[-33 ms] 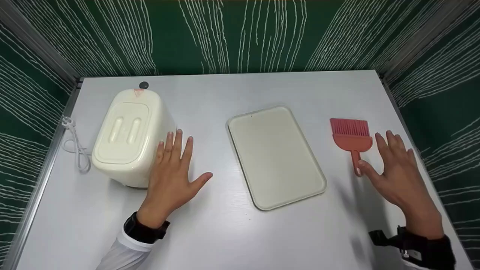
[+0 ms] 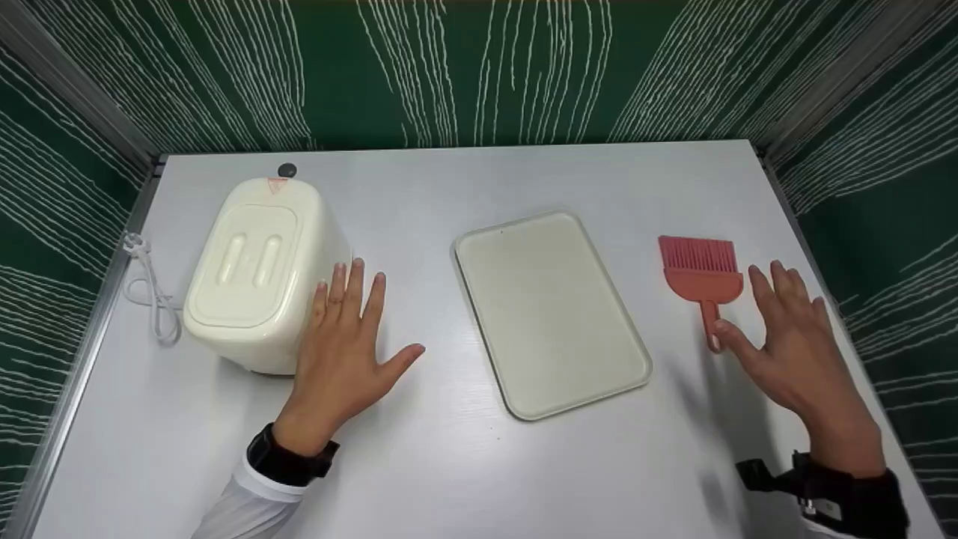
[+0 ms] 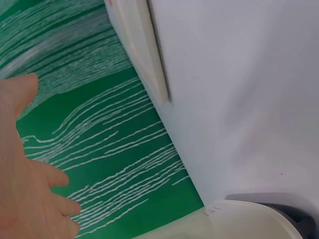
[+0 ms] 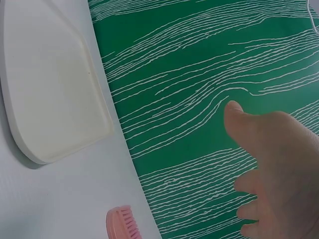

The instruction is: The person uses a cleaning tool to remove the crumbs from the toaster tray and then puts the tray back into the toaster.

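"Head view: where's the brush (image 2: 701, 273), and what are the right fingers doing?"

"On the table (image 2: 419, 464), right of the tray (image 2: 554, 314), bristles pointing away from me. The right hand (image 2: 797, 352) holds nothing; its thumb, apart from the fingers, overlaps the end of the handle (image 2: 709, 318). Whether they touch, I can't tell."

"Left hand (image 2: 340, 355)?"

"Fingers straight, thumb spread wide, overlapping the right side of the toaster (image 2: 251, 262). Contact there I can't judge."

"Any advice?"

"For a pickup, I'd wrap the handle, spare the bristles, and keep the left fingers off the toaster."
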`<state>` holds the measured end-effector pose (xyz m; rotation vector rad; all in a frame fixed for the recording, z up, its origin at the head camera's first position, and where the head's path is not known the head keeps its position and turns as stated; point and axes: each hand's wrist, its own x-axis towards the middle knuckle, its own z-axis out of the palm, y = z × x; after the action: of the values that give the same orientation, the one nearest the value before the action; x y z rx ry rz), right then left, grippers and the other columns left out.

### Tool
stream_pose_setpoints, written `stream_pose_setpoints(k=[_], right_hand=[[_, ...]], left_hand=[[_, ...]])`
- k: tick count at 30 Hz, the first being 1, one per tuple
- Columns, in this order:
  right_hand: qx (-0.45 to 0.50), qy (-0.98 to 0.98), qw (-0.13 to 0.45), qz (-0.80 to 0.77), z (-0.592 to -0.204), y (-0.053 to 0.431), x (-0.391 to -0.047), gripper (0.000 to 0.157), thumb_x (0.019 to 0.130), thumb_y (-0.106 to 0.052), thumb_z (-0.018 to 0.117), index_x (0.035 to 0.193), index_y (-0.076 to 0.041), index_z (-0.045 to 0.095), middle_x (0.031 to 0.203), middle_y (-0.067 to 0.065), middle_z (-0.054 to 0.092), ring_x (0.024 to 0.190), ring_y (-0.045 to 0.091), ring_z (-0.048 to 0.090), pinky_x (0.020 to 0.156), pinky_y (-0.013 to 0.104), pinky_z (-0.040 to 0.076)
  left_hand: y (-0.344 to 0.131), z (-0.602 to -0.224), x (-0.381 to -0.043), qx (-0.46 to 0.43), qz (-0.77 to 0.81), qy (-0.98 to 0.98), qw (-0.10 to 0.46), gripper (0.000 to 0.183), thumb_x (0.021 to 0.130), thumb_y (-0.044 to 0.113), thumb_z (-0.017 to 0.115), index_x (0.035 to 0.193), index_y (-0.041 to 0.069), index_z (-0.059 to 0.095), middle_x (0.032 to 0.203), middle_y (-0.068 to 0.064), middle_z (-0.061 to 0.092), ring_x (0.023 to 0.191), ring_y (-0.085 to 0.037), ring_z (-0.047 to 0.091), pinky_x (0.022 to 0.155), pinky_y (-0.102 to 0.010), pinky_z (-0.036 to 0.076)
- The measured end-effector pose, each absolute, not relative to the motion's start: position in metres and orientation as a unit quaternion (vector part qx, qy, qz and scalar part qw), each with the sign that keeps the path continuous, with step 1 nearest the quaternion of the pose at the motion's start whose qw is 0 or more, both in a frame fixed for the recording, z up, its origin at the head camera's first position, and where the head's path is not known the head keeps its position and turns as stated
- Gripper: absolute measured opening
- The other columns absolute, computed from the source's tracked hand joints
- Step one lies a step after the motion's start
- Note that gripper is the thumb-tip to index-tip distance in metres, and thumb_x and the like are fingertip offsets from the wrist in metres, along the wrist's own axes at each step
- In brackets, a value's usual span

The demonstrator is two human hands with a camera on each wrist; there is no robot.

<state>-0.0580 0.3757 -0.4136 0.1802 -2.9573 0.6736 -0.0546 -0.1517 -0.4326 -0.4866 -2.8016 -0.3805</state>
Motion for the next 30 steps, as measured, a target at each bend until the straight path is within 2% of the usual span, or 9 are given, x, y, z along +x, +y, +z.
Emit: stream_pose_setpoints(k=[11,20,25,30], right_hand=[[0.060,-0.972,0.050,0.223,-0.412,0.374,-0.059,0.086,0.102,-0.049,0.061,0.160,0.006,0.028,0.165,0.036,0.018,0.156,0.052,0.008,0.120,0.072,-0.004],[0.059,-0.969,0.039,0.236,-0.417,0.369,-0.059,0.084,0.103,-0.044,0.062,0.162,0.005,0.026,0.165,0.037,0.018,0.155,0.053,0.007,0.119,0.074,-0.004],[0.064,-0.967,0.033,0.244,-0.422,0.362,-0.060,0.085,0.103,-0.043,0.062,0.163,0.003,0.024,0.166,0.036,0.017,0.155,0.053,0.006,0.120,0.072,-0.004],[0.076,-0.965,0.035,0.248,-0.423,0.352,-0.061,0.085,0.103,-0.042,0.063,0.161,0.007,0.025,0.165,0.037,0.018,0.154,0.054,0.009,0.120,0.073,-0.001]], left_hand=[[-0.154,-0.431,-0.054,-0.155,-0.134,-0.968,0.145,0.093,0.096,0.059,0.065,0.159,-0.004,0.038,0.167,-0.029,0.025,0.157,-0.043,0.017,0.128,-0.052,0.007],[-0.171,-0.421,-0.055,-0.128,-0.178,-0.947,0.236,0.080,0.099,0.039,0.069,0.154,-0.011,0.040,0.165,-0.033,0.026,0.155,-0.049,0.017,0.127,-0.058,0.008],[-0.186,-0.410,-0.057,-0.093,-0.212,-0.935,0.270,0.074,0.100,0.031,0.069,0.152,-0.012,0.041,0.164,-0.035,0.025,0.154,-0.053,0.014,0.125,-0.063,0.003],[-0.207,-0.397,-0.055,-0.031,-0.243,-0.926,0.286,0.067,0.103,0.030,0.063,0.153,-0.010,0.042,0.164,-0.035,0.025,0.156,-0.050,0.010,0.125,-0.061,-0.004]])
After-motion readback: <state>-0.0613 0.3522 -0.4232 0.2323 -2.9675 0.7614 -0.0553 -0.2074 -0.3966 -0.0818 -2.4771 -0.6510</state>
